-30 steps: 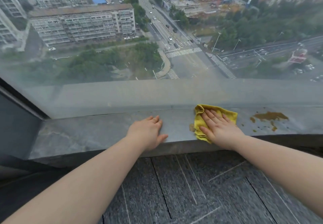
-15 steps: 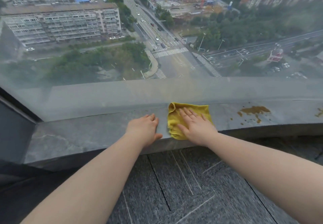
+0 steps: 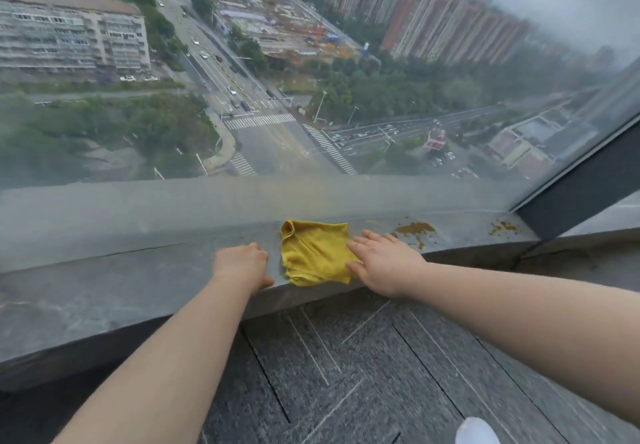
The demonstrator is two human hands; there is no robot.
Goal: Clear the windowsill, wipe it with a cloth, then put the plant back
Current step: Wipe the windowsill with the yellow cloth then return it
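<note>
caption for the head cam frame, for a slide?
Right hand flat beside a yellow cloth on the windowsill, left hand braced, brown stains unwiped.

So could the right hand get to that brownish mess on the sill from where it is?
Probably yes. The right hand lies open on the yellow cloth's right edge, and the nearest brown stain sits just beyond its fingertips, with only bare windowsill between.
</note>
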